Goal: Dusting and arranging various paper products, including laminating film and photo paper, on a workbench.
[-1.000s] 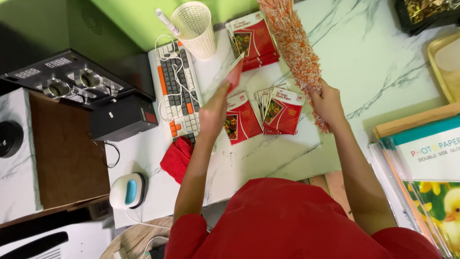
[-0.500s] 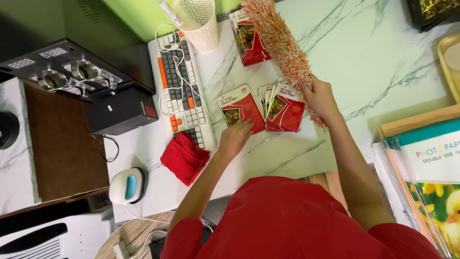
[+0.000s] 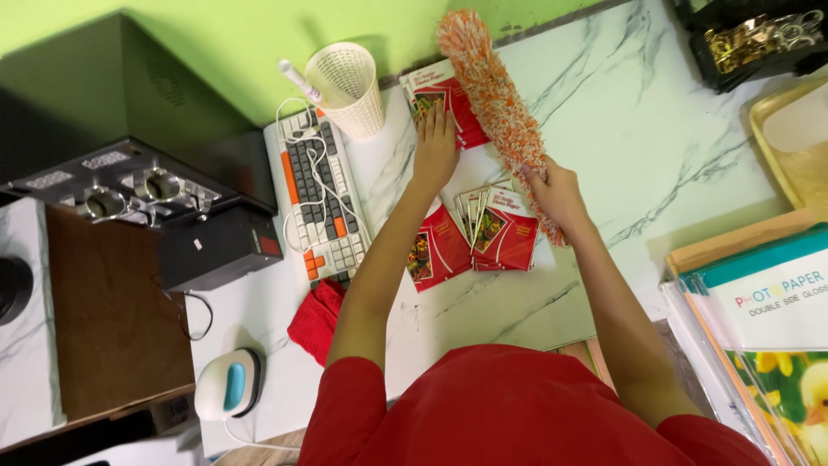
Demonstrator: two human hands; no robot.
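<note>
My left hand (image 3: 435,147) rests flat, fingers apart, on a stack of red paper packets (image 3: 453,108) at the far side of the white marbled counter (image 3: 638,147). My right hand (image 3: 556,192) grips the handle end of an orange-and-white fluffy duster (image 3: 492,82), whose head lies over the counter beside that stack. Just below my hands lie a single red packet (image 3: 438,250) and a fanned stack of red packets (image 3: 500,229).
A white keyboard (image 3: 317,194) with grey and orange keys lies left, a white mesh cup (image 3: 349,86) with a marker behind it. A red cloth (image 3: 315,319), a white-blue mouse-shaped device (image 3: 226,384), a black machine (image 3: 172,207), paper packs (image 3: 768,319) and a black tray (image 3: 750,39) surround.
My left hand has moved from the near red packet up to the far stack and now lies on it. The duster has shifted slightly with my right hand.
</note>
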